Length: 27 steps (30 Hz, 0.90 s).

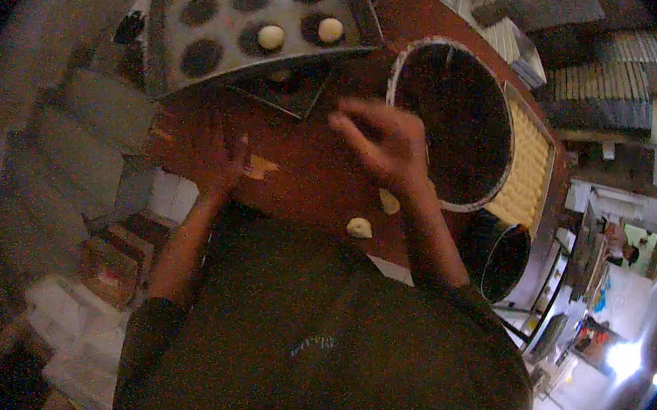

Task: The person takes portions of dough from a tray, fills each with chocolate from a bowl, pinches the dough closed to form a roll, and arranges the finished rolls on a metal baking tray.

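Note:
My left hand (pixel 220 161) rests low over the reddish-brown table (pixel 309 156), fingers spread; no object shows in it. Above the middle of the table is my right hand (pixel 388 141), slightly blurred, its fingers curved and the thumb apart from them, with nothing visible between. Near my right forearm lie two small pale dough pieces: one dough piece (pixel 359 228) by the table's near edge, another dough piece (pixel 390 202) partly beside the arm. Ahead stands a metal baking tray (pixel 235 26) with dark round spots, several holding a dough ball (pixel 271 37).
Right of my right hand stands a large round tub (pixel 451 122) with a pale rim and dark inside. Beyond it is a tray of yellowish dough pieces (pixel 526 165). A black bucket (pixel 506 262) sits nearer. Stacked trays (pixel 602 77) fill the far right; another person (pixel 621 243) is distant.

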Motion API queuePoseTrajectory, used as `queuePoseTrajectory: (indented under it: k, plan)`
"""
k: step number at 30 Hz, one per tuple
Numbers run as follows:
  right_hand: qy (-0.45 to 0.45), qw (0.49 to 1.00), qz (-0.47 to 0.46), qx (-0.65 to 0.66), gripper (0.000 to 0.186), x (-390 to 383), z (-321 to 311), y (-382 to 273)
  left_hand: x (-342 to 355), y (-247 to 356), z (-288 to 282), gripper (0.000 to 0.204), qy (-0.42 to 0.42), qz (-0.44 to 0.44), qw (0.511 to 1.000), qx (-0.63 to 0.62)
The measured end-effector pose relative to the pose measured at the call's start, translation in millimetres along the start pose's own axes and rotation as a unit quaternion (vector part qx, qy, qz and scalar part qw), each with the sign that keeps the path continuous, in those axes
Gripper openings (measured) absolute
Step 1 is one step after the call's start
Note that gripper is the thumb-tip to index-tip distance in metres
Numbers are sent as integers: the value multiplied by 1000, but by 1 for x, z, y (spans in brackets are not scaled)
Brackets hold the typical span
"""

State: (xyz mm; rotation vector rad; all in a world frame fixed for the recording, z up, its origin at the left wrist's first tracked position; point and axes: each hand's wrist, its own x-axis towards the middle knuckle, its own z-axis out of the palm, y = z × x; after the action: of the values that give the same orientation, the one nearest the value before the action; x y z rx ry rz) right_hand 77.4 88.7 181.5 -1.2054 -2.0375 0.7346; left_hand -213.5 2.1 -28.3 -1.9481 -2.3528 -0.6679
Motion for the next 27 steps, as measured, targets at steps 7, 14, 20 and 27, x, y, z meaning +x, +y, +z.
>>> queuePoseTrajectory:
  k: [7, 14, 20, 27]
  plan:
    - [295, 908, 263, -137, 25, -108, -200, 57, 7, 67, -38, 72, -241, 199, 905, -290]
    - [-179, 872, 210, -404, 33, -84, -171, 131, -47, 203, 47, 50, -460, 487, 693, -266]
    - [-248, 816, 166, -495, 17, -94, -165, 149, 17, 186, -4, 56, -316, 261, 859, -309]
    - [-376, 753, 153, -518, 22, -83, -173, 188, -1, 135, 8, 73, -223, 390, 879, -162]
